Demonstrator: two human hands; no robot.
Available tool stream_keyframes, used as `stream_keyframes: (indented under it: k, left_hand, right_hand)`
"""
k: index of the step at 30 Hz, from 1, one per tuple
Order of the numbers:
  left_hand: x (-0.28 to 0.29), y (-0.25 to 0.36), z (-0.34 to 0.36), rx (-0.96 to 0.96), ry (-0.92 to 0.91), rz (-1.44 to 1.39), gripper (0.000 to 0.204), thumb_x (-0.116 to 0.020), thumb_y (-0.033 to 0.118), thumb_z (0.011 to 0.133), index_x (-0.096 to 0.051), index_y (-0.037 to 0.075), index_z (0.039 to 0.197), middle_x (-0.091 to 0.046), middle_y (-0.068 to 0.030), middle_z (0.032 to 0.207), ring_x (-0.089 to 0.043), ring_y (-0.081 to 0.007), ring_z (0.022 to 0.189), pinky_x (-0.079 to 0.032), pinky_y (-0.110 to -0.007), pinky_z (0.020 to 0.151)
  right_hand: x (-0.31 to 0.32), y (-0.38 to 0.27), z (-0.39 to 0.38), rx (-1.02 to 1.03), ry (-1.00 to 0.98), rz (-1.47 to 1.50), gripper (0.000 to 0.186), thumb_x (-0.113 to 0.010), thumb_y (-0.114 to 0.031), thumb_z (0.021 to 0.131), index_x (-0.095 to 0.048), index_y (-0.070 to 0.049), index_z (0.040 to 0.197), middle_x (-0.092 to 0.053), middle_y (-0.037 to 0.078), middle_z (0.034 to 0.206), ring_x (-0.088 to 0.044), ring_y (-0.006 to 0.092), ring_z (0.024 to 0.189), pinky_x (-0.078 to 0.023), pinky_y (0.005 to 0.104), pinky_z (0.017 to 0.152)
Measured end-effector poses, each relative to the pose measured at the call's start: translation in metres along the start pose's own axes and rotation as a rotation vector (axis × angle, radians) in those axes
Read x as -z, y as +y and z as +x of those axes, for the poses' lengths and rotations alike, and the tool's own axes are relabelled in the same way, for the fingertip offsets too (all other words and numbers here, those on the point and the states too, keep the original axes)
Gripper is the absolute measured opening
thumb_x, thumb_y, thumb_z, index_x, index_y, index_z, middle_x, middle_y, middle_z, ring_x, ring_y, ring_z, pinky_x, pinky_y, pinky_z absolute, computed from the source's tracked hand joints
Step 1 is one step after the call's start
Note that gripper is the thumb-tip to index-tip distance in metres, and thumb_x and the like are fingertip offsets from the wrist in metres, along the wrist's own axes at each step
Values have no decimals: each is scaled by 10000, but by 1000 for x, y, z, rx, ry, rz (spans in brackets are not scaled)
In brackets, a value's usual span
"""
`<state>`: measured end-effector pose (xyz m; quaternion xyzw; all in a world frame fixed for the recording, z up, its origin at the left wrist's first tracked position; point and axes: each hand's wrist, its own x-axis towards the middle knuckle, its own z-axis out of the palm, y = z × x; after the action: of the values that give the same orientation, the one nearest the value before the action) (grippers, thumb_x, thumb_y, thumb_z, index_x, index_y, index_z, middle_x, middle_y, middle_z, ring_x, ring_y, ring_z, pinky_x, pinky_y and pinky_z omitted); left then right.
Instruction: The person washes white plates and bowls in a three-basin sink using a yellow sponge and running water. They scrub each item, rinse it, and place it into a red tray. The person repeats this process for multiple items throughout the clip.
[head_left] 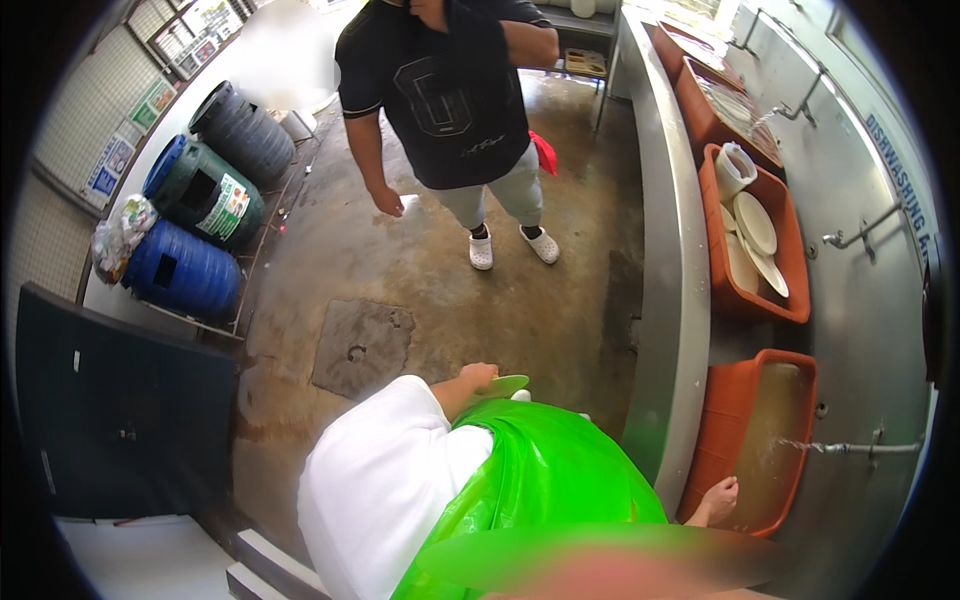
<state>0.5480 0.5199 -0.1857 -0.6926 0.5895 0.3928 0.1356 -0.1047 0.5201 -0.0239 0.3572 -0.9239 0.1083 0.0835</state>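
Below the middle of the view, my left hand (480, 376) is closed on the edge of a flat, rounded, pale green plate (509, 386); my green apron hides part of it. To the right, my right hand (718, 499) is over the near side of an orange tub (708, 432) of cloudy water. Its fingers are curled together, and I cannot see whether anything is in them. Water runs into this tub from a wall tap (868, 449). My green apron (545, 465) covers my front.
Another orange tub (760, 300) holds pale plates (756, 222) and a white container (736, 168). More tubs line the long metal sink (668, 300). A person in a black shirt (440, 100) stands ahead. Blue (185, 268) and green barrels (215, 195) stand left, beyond a dark cabinet (125, 410).
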Motion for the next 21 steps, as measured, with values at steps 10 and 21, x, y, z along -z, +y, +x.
stream_keyframes:
  k: [10,21]
  left_hand:
    - [3,-11,22,-34,13,43,370,-651,201,868,-619,179,1236,-709,-117,1154,-672,-315,1098,-541,-463,887]
    - [19,12,29,-106,14,165,377,-660,170,849,-606,165,1222,-713,-149,1082,-686,-352,1034,-553,-487,831]
  right_hand:
    - [9,-12,-7,-29,-14,19,440,-451,-433,1001,-732,-96,1031,-724,193,961,-669,428,862,-510,560,736]
    - [-4,3,-1,3,19,7,436,-433,-421,1009,-710,-83,1001,-715,210,930,-663,446,836,-502,572,716]
